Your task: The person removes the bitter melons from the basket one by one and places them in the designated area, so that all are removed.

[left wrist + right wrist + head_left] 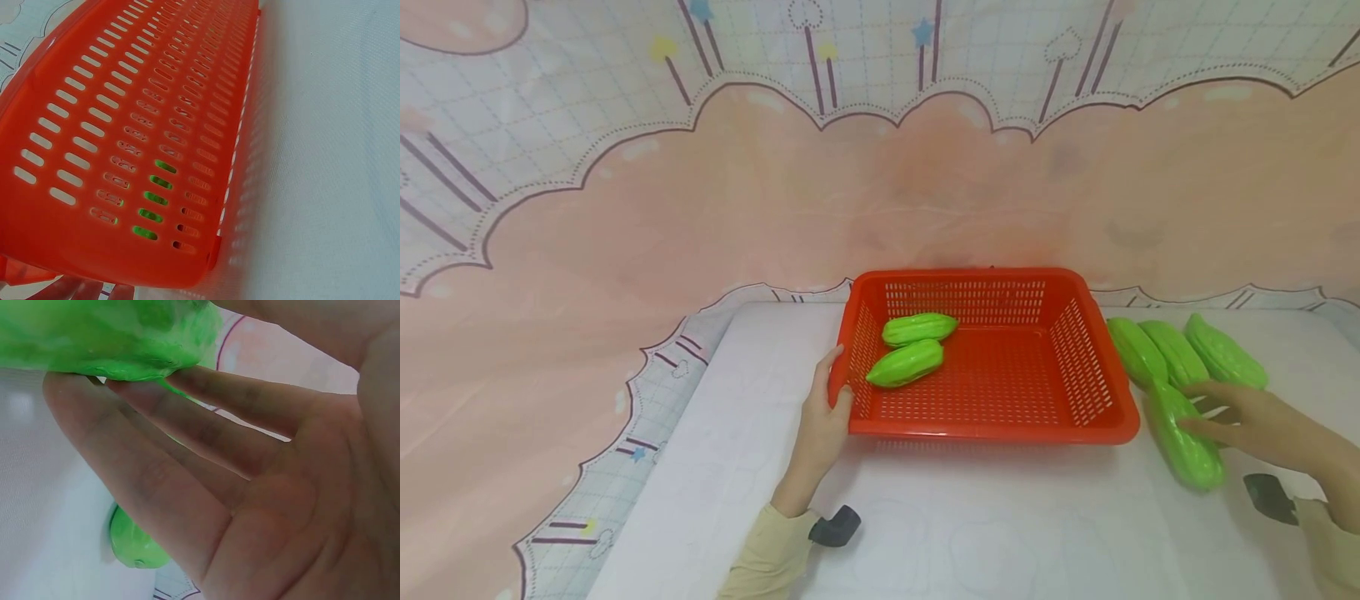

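My left hand (822, 417) grips the left rim of a red slotted plastic basket (992, 430), near its front corner. Fingertips (87, 290) show under the basket's end in the left wrist view. Inside, at the left, lie two bright green, ridged bitter melons, a rear one (919, 329) and a front one (907, 364). Right of the basket, my right hand (1251, 421) holds another bitter melon (1187, 437) between thumb and fingers. In the right wrist view its fingertips touch the underside of that bitter melon (119, 337); the thumb's tip is out of sight.
Behind the held one, several more bitter melons lie on the white table, one beside the basket wall (1137, 350), one in the middle (1176, 352) and one farther right (1225, 354). A patterned pink cloth (925, 200) hangs behind the table (985, 517).
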Demonstrator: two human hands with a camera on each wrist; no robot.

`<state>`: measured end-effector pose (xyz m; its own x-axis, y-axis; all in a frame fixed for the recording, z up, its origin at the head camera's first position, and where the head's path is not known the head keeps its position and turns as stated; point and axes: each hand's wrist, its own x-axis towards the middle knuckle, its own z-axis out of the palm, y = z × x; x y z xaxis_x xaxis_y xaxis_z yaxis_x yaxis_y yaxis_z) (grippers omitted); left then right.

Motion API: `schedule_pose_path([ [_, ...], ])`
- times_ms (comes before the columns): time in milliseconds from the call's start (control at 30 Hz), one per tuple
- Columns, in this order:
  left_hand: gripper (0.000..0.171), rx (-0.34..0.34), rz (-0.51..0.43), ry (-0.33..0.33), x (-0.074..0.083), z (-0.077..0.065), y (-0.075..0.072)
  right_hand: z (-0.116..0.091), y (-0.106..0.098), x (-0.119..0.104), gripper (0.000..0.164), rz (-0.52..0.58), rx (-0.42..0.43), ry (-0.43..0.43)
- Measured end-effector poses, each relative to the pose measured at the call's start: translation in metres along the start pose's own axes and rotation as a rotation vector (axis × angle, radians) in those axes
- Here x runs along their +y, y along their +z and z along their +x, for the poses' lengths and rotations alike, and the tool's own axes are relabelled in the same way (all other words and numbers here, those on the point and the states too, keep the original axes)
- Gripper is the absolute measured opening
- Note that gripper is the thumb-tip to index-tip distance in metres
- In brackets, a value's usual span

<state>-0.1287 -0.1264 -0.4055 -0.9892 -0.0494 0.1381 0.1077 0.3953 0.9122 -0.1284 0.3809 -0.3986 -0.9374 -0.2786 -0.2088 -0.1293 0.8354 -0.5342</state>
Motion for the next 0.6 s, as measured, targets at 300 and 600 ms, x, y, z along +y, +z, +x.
schedule_pose_path([
  [300,0.058,0.0,0.002,0.006,-0.0027,0.0011,0.0003,-0.0016,-0.0006,0.0025,0.061,0.028,-0.026,0.017],
  [600,0.058,0.016,0.023,0.019,-0.0022,0.0008,0.0005,-0.0036,-0.0016,0.0013,0.063,0.046,-0.056,0.04],
])
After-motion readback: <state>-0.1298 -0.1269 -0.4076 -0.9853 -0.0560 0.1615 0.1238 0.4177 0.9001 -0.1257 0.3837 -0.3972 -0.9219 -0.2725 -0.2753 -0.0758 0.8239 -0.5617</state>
